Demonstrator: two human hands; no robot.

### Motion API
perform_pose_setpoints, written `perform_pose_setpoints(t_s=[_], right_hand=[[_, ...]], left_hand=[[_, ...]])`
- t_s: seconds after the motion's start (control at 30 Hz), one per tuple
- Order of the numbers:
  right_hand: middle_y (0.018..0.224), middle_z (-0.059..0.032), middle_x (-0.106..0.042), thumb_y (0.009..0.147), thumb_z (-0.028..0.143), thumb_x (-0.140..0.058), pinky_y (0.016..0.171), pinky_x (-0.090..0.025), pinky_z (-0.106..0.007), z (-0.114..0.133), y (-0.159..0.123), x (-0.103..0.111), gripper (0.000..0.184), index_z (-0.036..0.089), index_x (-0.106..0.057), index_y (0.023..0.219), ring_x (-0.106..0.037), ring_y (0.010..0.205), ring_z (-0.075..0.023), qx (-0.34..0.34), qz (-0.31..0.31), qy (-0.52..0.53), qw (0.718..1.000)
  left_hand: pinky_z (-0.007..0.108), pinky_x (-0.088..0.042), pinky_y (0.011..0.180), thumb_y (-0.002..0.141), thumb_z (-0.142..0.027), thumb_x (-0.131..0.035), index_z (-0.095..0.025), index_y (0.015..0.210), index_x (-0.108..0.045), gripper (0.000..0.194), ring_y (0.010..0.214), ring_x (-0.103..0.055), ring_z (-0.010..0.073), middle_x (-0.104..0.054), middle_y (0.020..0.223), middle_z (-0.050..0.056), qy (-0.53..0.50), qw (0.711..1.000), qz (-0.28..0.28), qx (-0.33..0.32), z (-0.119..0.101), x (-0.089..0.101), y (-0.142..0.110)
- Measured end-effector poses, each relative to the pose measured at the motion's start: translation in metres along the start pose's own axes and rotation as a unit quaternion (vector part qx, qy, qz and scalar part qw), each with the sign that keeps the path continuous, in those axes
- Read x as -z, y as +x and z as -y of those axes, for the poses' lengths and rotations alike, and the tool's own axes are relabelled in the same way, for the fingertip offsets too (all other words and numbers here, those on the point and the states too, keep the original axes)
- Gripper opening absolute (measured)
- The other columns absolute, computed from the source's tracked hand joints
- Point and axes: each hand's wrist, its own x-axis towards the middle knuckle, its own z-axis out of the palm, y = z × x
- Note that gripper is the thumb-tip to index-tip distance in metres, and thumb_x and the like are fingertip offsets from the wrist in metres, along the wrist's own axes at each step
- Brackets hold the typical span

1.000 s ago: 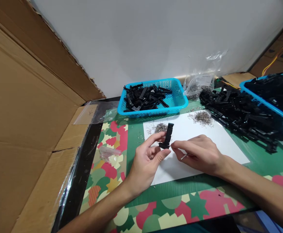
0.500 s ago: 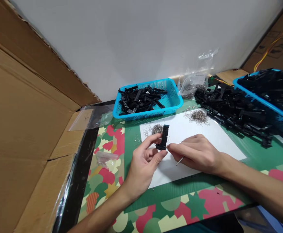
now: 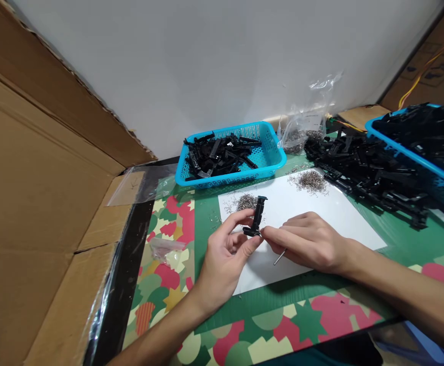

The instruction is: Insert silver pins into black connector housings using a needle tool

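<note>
My left hand (image 3: 227, 254) pinches a small black plastic part (image 3: 256, 216) between thumb and fingers, holding it upright over a white sheet (image 3: 321, 213). My right hand (image 3: 306, 241) is closed next to the part's lower end, fingertips touching it, and a thin metal pin (image 3: 280, 256) sticks out below its fingers. Two little heaps of tiny metal springs, one heap (image 3: 246, 202) just behind the part and another (image 3: 309, 180) farther right, lie on the sheet.
A blue basket (image 3: 271, 157) with several black parts stands behind the sheet. A pile of black parts (image 3: 370, 173) and a second blue basket (image 3: 416, 162) lie at right. Clear plastic bags (image 3: 302, 129) rest by the wall. Cardboard (image 3: 46, 193) walls the left side.
The view has shifted a little. Both hands stay together at the black part; the part has tilted slightly and the pin under my right hand has swung a bit lower.
</note>
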Motion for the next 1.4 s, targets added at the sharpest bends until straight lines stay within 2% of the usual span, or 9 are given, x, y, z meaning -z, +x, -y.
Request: perform_pose_setpoints(t_s=[0.3,0.47,0.9,0.93,1.0,1.07,1.13,1.23,1.4], right_hand=[[0.064,-0.0017,-0.065,0.106,0.003,-0.046,0.045,-0.033,-0.034,0.001,0.0,0.0,0.022,-0.003,-0.062,0.121,-0.047,0.048,-0.0151,0.037,-0.017,-0.051,0.998],[0.06,0.0005,-0.06,0.105,0.003,-0.048,0.045,-0.032,-0.034,0.0,-0.001,0.0,0.024,-0.004,-0.061,0.124,-0.045,0.049,-0.0154,0.052,-0.031,-0.046,0.997],[0.064,0.0006,-0.067,0.107,0.005,-0.046,0.047,-0.033,-0.033,-0.001,-0.001,0.001,0.022,0.005,-0.058,0.126,-0.047,0.047,-0.0144,0.037,-0.009,-0.046,0.998],[0.064,0.0009,-0.067,0.107,0.005,-0.046,0.047,-0.033,-0.033,-0.002,-0.001,0.001,0.023,0.005,-0.059,0.126,-0.048,0.047,-0.0143,0.035,-0.008,-0.043,0.998],[0.065,0.0015,-0.067,0.106,0.004,-0.048,0.047,-0.033,-0.032,-0.003,-0.002,0.001,0.021,0.007,-0.061,0.122,-0.05,0.047,-0.0137,0.019,-0.001,-0.028,0.999],[0.064,0.0025,-0.067,0.106,0.004,-0.05,0.047,-0.033,-0.032,-0.004,-0.003,0.0,0.018,0.01,-0.065,0.115,-0.052,0.047,-0.0124,-0.004,0.01,-0.008,1.0],[0.061,0.0044,-0.064,0.105,0.004,-0.053,0.047,-0.031,-0.031,-0.006,-0.004,0.0,0.018,0.012,-0.069,0.108,-0.051,0.046,-0.0108,-0.021,0.014,0.002,1.0],[0.058,0.0056,-0.062,0.106,0.008,-0.057,0.047,-0.031,-0.03,-0.009,-0.004,0.0,0.017,0.014,-0.072,0.108,-0.051,0.045,-0.0099,-0.026,0.006,-0.003,1.0],[0.075,0.0016,-0.08,0.104,0.008,-0.061,0.051,-0.044,-0.025,-0.01,-0.001,0.005,0.021,0.017,-0.071,0.12,-0.068,0.054,-0.0102,-0.047,-0.021,0.028,0.998]], left_hand=[[0.017,-0.03,0.04,0.096,-0.034,-0.084,-0.021,0.132,-0.068,0.041,0.047,-0.049,0.0,-0.07,0.102,0.004,-0.006,1.0,0.007,0.018,0.0,0.0,0.001],[0.016,-0.031,0.039,0.093,-0.032,-0.086,-0.022,0.128,-0.069,0.04,0.047,-0.052,-0.0001,-0.071,0.111,0.005,-0.025,1.0,0.005,0.011,-0.002,0.0,0.002],[0.017,-0.026,0.034,0.089,-0.036,-0.088,-0.018,0.121,-0.071,0.041,0.038,-0.046,-0.0016,-0.074,0.111,0.008,0.001,0.999,-0.009,0.035,-0.008,-0.002,0.003],[0.017,-0.025,0.033,0.088,-0.037,-0.089,-0.018,0.121,-0.071,0.042,0.037,-0.046,-0.001,-0.075,0.107,0.007,0.01,0.999,-0.013,0.035,-0.007,-0.001,0.003],[0.018,-0.022,0.033,0.088,-0.038,-0.089,-0.017,0.124,-0.07,0.046,0.034,-0.043,0.0009,-0.075,0.086,0.003,0.036,0.998,-0.016,0.041,-0.006,0.0,0.004],[0.018,-0.019,0.034,0.089,-0.041,-0.088,-0.015,0.128,-0.07,0.05,0.031,-0.038,0.0031,-0.063,0.059,-0.005,0.056,0.997,-0.008,0.054,-0.004,0.002,0.004],[0.018,-0.02,0.035,0.09,-0.047,-0.086,-0.012,0.13,-0.071,0.054,0.032,-0.035,0.0052,-0.051,0.045,-0.01,0.058,0.996,0.008,0.074,-0.002,0.003,0.003],[0.019,-0.024,0.039,0.091,-0.057,-0.083,-0.01,0.133,-0.071,0.064,0.036,-0.035,0.0072,-0.046,0.043,-0.01,0.043,0.994,0.024,0.094,-0.002,0.005,0.003],[0.02,-0.026,0.043,0.103,-0.065,-0.064,-0.01,0.133,-0.071,0.062,0.041,-0.036,0.008,-0.048,0.048,-0.007,0.013,0.994,0.074,0.084,-0.005,0.005,0.003]])
